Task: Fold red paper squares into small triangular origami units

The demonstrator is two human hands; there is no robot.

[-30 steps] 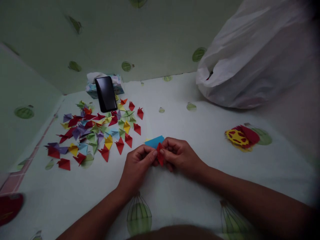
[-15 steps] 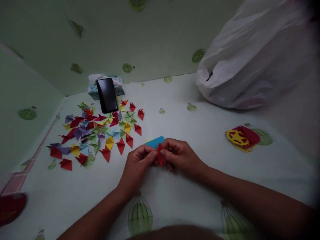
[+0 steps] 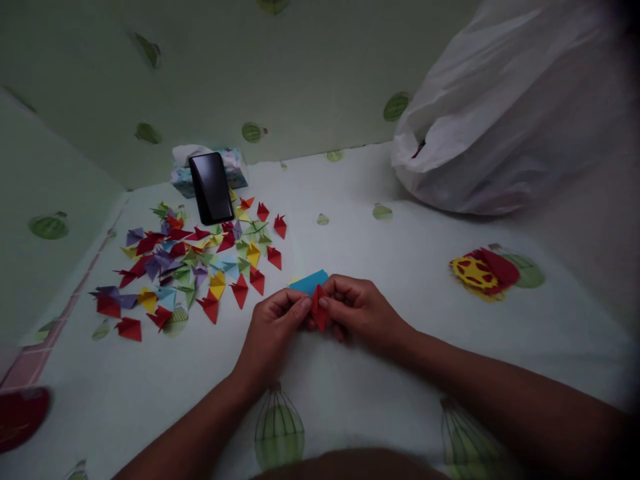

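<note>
My left hand [image 3: 274, 332] and my right hand [image 3: 357, 311] meet at the middle of the white cloth, both pinching a small folded red paper piece [image 3: 319, 313] between thumbs and fingers. Just behind the hands a blue paper sheet [image 3: 308, 282] lies flat, partly hidden by my fingers. To the left, a scatter of several folded paper pieces [image 3: 190, 263] in red, purple, yellow, green and blue covers the cloth.
A black phone [image 3: 211, 187] leans against a tissue box [image 3: 234, 167] at the back left. A large white plastic bag [image 3: 505, 113] fills the back right. A red and yellow patch [image 3: 483, 272] lies at the right. A red object [image 3: 20, 417] sits at the left edge.
Both hands keep their pinch on the red piece with only slight finger movement. The view shifts a little; nothing else has moved.
</note>
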